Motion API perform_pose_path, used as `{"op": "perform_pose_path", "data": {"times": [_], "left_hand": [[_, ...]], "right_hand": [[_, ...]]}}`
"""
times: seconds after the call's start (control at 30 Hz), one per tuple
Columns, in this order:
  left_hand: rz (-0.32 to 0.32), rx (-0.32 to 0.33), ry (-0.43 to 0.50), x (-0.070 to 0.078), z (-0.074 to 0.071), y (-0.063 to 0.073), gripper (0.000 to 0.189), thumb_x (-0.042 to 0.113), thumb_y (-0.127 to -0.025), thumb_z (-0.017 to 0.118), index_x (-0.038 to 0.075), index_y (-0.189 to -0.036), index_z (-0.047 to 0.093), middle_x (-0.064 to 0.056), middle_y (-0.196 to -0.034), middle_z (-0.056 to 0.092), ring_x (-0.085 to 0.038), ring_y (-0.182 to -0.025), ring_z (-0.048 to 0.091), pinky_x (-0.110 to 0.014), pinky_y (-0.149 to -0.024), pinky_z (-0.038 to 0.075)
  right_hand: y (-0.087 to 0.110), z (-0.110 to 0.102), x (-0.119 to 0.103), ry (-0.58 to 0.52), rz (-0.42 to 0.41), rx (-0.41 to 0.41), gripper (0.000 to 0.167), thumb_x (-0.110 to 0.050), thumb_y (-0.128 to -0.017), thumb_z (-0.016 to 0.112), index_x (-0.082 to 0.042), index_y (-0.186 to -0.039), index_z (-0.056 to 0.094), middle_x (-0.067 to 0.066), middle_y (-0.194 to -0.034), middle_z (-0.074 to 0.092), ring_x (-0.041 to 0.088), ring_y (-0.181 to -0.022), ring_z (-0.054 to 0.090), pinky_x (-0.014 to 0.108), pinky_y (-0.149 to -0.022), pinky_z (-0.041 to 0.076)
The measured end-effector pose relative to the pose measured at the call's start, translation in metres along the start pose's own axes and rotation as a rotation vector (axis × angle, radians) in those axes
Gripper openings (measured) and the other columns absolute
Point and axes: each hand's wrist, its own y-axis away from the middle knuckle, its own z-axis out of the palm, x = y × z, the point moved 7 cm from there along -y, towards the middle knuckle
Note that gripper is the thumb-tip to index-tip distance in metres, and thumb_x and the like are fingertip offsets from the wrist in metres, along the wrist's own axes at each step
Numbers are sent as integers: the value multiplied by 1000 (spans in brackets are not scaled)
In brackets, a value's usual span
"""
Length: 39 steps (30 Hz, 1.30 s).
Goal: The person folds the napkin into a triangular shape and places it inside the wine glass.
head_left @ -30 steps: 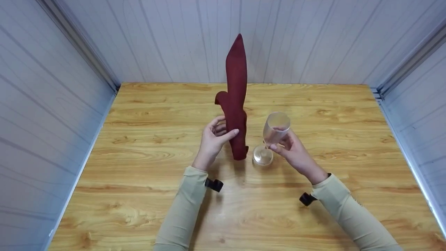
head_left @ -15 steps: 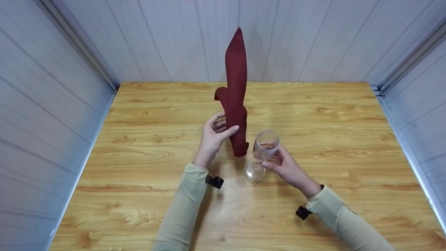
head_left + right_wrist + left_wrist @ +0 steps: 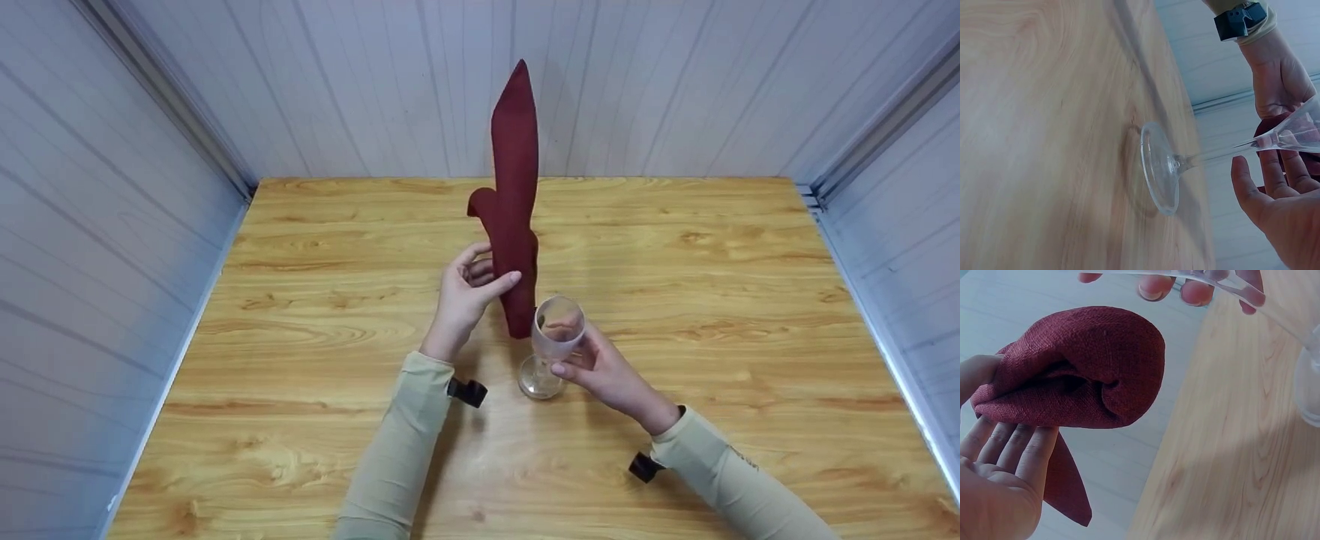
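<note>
A dark red cloth napkin (image 3: 514, 187), folded into a tall shape with a pointed top and a curled side flap, stands upright in my left hand (image 3: 459, 304). The thumb lies across its front and the fingers are behind it. In the left wrist view the napkin's rolled lower end (image 3: 1129, 354) faces the camera. My right hand (image 3: 604, 375) grips a clear stemmed glass (image 3: 559, 330) around the bottom of its bowl. The glass is just below and right of the napkin's lower end. Its round foot (image 3: 1159, 169) is close to the tabletop; whether it touches I cannot tell.
The wood-grain table (image 3: 315, 375) spreads beneath both hands. White panelled walls stand at the back (image 3: 360, 82), left (image 3: 90, 225) and right (image 3: 900, 195). A black camera mount (image 3: 468, 392) sits at the left wrist and another mount (image 3: 645, 466) at the right.
My right hand has brought the glass toward me and to the left, nearer the napkin's lower end. The napkin in my left hand has risen a little and shifted slightly right.
</note>
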Motion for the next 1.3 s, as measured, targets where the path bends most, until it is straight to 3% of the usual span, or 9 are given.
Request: {"op": "perform_pose_path", "data": {"times": [0.23,0.43,0.63,0.8,0.93,1.13,1.23,1.3], "left_hand": [[-9,-9,-2,-3,5,0,46,5,-75,81,4,-117,60,-11,-98,69,-23,-93,65,-34,-83,52],[-14,-20,-17,-5,10,0,48,6,-75,81,4,-119,60,-11,-100,69,-23,-94,64,-35,-85,51],[-14,-31,-24,-6,14,-1,49,9,-76,81,6,-119,60,-11,-101,68,-24,-96,64,-35,-85,51],[-8,-31,-21,-5,16,-5,48,9,-76,81,6,-119,60,-12,-100,68,-24,-94,65,-35,-83,52],[-3,-23,-21,-3,18,-7,48,8,-76,81,5,-119,60,-11,-98,69,-23,-92,65,-34,-83,52],[-17,-42,6,-3,19,-8,48,6,-77,80,3,-121,59,-11,-98,69,-22,-91,65,-33,-81,52],[-20,-53,20,-3,19,-9,48,6,-78,79,2,-122,59,-12,-98,69,-23,-90,65,-32,-79,52],[-19,-52,21,-2,20,-9,48,6,-78,79,3,-122,59,-12,-98,69,-23,-90,65,-32,-79,52]], "right_hand": [[1,3,3,6,-29,-25,68,2,-87,67,7,-141,27,22,-135,43,30,-123,49,44,-101,41],[4,2,4,42,-65,-36,72,3,-87,66,0,-146,26,21,-136,44,31,-123,48,40,-99,43],[4,1,4,56,-69,-37,67,3,-88,65,-1,-144,30,23,-134,45,32,-121,49,39,-97,45],[3,-2,4,129,-33,2,55,2,-86,68,3,-134,40,19,-128,51,29,-116,53,37,-96,45],[4,-3,1,243,-28,10,57,4,-83,71,3,-133,43,15,-128,53,25,-118,52,35,-99,42],[3,-10,-6,348,-26,-121,58,5,-79,74,4,-130,46,15,-127,55,26,-117,53,41,-101,41],[0,-20,-10,376,25,-196,47,2,-83,71,1,-126,51,10,-121,59,23,-113,56,39,-98,43],[-6,-30,-17,408,57,-186,38,0,-87,67,1,-122,54,10,-115,61,22,-108,58,36,-96,45]]}}
